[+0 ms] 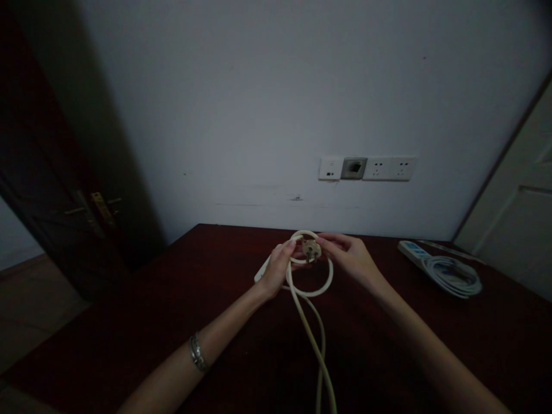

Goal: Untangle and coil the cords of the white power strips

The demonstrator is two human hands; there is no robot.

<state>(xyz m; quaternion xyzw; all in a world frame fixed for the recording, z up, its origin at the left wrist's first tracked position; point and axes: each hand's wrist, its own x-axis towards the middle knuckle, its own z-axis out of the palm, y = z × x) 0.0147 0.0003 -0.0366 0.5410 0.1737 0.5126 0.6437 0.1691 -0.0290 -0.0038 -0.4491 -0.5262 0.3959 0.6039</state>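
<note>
Above the dark red table, my left hand (276, 269) is closed around a white power cord (311, 332), which forms a loop and hangs down toward the front. A white block (261, 271), perhaps the end of a power strip, shows behind that hand and is mostly hidden. Fingers of my right hand (348, 256) pinch the plug (311, 250) at the cord's end, its metal prongs facing me. The cord's loop circles below the plug, between both hands.
The dark red table (207, 259) stands against a pale wall. At its right lies a white power strip (411, 252) with a coiled cord (455, 277). Wall sockets (390, 168) sit above the table. A dark door (52, 190) is at left, a white door (517, 213) at right.
</note>
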